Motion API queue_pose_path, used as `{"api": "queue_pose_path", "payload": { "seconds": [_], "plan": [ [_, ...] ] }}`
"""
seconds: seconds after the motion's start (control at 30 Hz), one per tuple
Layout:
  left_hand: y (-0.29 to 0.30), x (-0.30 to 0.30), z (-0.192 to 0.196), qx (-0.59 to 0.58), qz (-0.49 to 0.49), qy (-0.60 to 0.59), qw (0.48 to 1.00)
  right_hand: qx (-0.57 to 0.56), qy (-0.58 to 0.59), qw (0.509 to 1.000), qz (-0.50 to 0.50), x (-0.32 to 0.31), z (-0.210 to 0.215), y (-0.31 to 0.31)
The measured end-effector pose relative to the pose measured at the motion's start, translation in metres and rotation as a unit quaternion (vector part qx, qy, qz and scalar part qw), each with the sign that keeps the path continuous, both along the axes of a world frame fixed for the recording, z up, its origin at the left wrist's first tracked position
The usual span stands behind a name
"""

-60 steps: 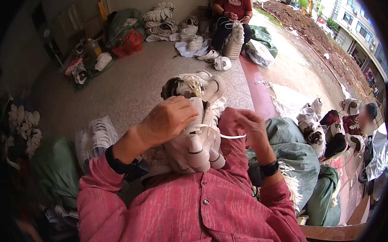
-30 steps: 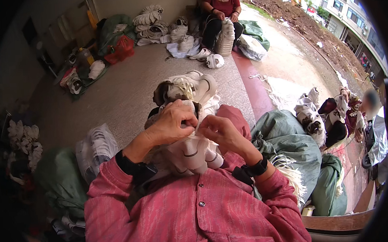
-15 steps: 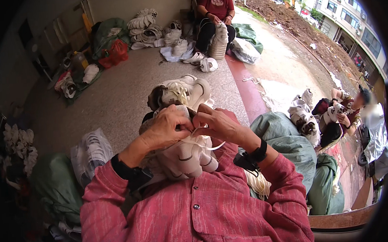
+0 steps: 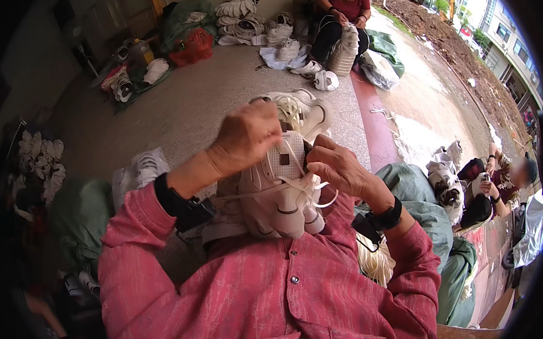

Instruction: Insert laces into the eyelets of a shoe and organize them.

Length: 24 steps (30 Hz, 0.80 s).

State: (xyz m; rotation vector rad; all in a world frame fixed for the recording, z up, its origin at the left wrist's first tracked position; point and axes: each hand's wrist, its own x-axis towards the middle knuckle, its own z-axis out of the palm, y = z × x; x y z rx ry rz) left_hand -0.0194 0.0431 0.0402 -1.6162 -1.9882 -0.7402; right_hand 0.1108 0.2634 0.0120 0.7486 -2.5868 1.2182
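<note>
A white sneaker [image 4: 272, 191] with a perforated tongue sits in my lap, with more pale shoes [image 4: 310, 113] stacked against its far side. White shoelace [image 4: 301, 183] crosses its front in loose loops. My left hand [image 4: 248, 137] is raised over the tongue, fingers closed and slightly blurred; a strand of lace runs up to its fingertips. On the sneaker's right side, my right hand [image 4: 342, 169] has curled fingers and thumb pressed together beside the opening. What it pinches is hidden.
Green sacks [image 4: 407, 190] stand at my right, near a bundle of cream laces [image 4: 376, 262]. Another green sack [image 4: 84, 228] and a clear bag of shoes [image 4: 141, 170] are at my left. Two co-workers handle shoes, one ahead [image 4: 343, 18] and one at right [image 4: 499, 185].
My hands have moved apart from their meeting point over the sneaker. The left rose up and away, the right shifted to the shoe's right side. The whole view has shifted a little.
</note>
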Motion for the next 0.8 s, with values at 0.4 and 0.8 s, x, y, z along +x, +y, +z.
{"api": "queue_pose_path", "payload": {
  "seconds": [0.4,0.8],
  "plan": [
    [-0.208,-0.175,0.139,0.359,0.429,0.149,0.815,0.005,0.053,0.997,-0.060,-0.003,-0.014,-0.009],
    [-0.073,0.031,-0.056,0.003,0.048,-0.296,0.954,0.010,0.019,0.982,-0.187,0.037,-0.031,-0.039]
  ]
}}
